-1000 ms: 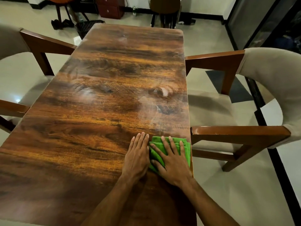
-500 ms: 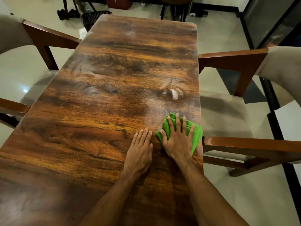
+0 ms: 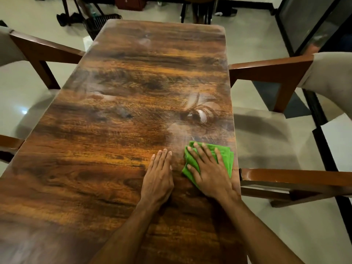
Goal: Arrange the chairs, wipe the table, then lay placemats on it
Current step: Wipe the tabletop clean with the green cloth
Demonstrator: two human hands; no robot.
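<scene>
A long glossy wooden table (image 3: 118, 141) fills the view. Near its right edge lies a folded green cloth (image 3: 224, 157). My right hand (image 3: 209, 172) presses flat on the cloth with straight, spread fingers. Just to its left my left hand (image 3: 158, 174) rests flat on the bare wood, fingers together. A chair (image 3: 285, 77) with wooden arms and a beige back stands at the table's right side, and another chair (image 3: 38, 52) at the left side. Smeared wipe marks show on the wood ahead of the cloth.
At the table's far end stand a dark basket (image 3: 101, 23), a chair's legs (image 3: 198, 10) and a red-brown cabinet (image 3: 129, 2). A dark glass door frame (image 3: 304, 25) runs along the right. Pale tiled floor lies on both sides.
My right hand slid the green cloth forward along the right edge, away from me, then back a little. The left hand stayed flat beside it. My view shifted forward over the table.
</scene>
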